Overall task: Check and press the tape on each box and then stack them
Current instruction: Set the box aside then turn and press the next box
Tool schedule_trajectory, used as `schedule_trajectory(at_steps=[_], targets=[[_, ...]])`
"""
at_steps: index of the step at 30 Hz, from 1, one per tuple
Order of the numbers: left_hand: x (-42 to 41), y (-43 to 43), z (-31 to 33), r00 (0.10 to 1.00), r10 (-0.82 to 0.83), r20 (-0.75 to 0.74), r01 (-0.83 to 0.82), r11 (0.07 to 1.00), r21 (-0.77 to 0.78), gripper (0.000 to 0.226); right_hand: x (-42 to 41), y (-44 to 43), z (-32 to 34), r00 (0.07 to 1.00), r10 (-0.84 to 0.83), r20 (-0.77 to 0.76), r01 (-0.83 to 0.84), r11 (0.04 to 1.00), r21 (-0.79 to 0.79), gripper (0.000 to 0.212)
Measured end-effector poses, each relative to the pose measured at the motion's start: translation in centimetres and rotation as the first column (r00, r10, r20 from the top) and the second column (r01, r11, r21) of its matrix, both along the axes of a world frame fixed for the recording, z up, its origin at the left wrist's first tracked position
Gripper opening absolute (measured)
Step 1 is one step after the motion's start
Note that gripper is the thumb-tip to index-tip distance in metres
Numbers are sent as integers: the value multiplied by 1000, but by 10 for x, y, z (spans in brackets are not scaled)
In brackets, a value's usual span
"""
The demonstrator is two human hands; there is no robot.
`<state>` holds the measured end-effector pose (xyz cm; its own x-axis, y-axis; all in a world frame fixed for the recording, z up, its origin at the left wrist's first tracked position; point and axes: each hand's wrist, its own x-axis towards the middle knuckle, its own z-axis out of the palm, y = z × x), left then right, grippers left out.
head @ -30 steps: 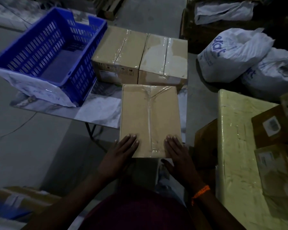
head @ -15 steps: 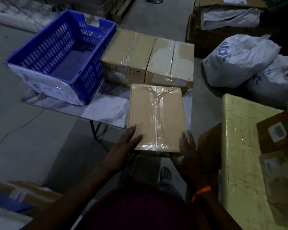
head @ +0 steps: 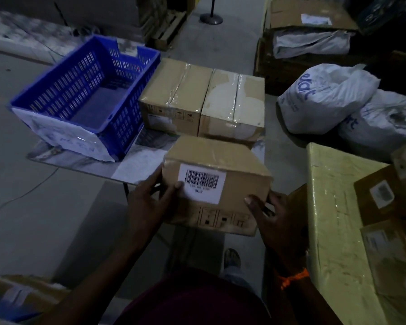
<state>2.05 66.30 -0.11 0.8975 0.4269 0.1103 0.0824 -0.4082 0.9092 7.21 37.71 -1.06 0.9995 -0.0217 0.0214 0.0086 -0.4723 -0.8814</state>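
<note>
A cardboard box is held between both hands at the near edge of the table, tilted so that the side bearing a white barcode label faces the camera. The left hand is clamped on the box's left side, with the thumb laid across the left margin of the label. The right hand is clamped on the lower right corner, the thumb pressed to the front face and the fingers wrapped behind the right edge. The hands are held apart by the width of the box. An orange wristband is worn on the right wrist.

Beyond the hands, two taped boxes are set side by side and touching: the left taped box and the right taped box. Clear tape is seen along the top seam of each. Beyond and left of the left hand, a blue slatted crate is placed on the same table, just beside the left taped box.

To the right of the right hand, a large yellow-wrapped package is located. Beyond it, two white sacks are lying on the floor.
</note>
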Motion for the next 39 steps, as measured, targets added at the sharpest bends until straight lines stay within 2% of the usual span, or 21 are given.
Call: schedule_trajectory(at_steps=[3, 7, 11, 13, 17, 20, 22, 23, 25, 27, 29, 39], targets=[[24, 5, 13, 1000, -17, 18, 17, 999, -47, 61, 28, 8, 26, 1000, 13, 29, -13, 1000, 11, 44], [58, 1, 27, 997, -59, 53, 60, 998, -8, 66, 75, 12, 42, 998, 50, 29, -49, 998, -30, 61], [78, -9, 29, 996, -60, 59, 61, 998, -18, 49, 118, 13, 47, 990, 137, 24, -135, 988, -72, 35], [88, -14, 26, 995, -34, 90, 37, 999, -31, 45, 133, 16, 49, 987, 154, 35, -150, 984, -93, 38], [105, -17, 30, 996, 58, 61, -59, 998, 15, 50, 152, 21, 43, 991, 126, 54, -111, 968, -224, 51], [107, -14, 27, 993, -26, 116, 7, 987, 159, 56, 145, 28, 45, 974, 100, 202, -6, 907, -420, 55], [109, -9, 23, 990, -85, 116, 29, 907, 421, 58, 133, 40, 51, 917, 184, 353, 37, 844, -535, 61], [111, -6, 24, 989, -109, 100, 33, 821, 570, 59, 126, 49, 58, 888, 244, 389, 21, 825, -565, 63], [114, -8, 33, 979, -203, 35, 102, 628, 771, 57, 115, 63, 58, 865, 361, 349, -82, 787, -612, 68], [116, -14, 38, 947, -305, -103, 259, 530, 808, 58, 108, 73, 54, 878, 416, 237, -165, 727, -666, 72], [115, -19, 36, 932, -315, -178, 321, 496, 807, 60, 104, 76, 50, 884, 422, 202, -165, 684, -710, 72], [118, -22, 41, 937, -305, -170, 307, 490, 816, 60, 111, 73, 52, 881, 445, 162, -211, 675, -707, 72]])
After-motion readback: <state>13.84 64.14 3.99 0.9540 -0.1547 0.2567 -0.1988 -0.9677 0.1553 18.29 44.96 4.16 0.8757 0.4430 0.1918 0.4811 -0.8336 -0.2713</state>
